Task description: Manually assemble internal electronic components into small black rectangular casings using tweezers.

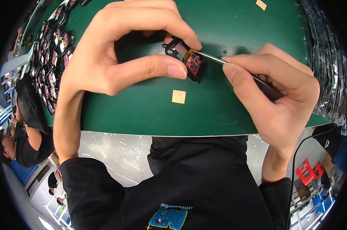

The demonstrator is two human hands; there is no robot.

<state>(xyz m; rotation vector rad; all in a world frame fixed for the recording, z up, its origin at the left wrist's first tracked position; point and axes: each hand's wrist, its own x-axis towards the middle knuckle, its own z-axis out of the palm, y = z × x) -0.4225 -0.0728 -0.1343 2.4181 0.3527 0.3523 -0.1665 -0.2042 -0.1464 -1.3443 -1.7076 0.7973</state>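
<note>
Between the thumb and fingers of my left hand (120,50) is a small black electronic device (175,49), its casing open. A red circuit board (194,64) shows inside it, with a bit of amber film near the board's upper edge. My right hand (275,82) is closed round a pair of metal tweezers (215,59). The tip of the tweezers touches the device beside the amber film, close to my left index fingertip. Whether the tip grips anything is too small to tell. The device is held above the green table mat (143,111).
Many similar open black devices (50,57) lie crowded along the mat's left side. A stack of clear plastic trays (328,69) stands at the right edge. Yellow paper squares lie near the middle (179,96) and far right. A black cable (296,153) hangs at right. Other people sit at left.
</note>
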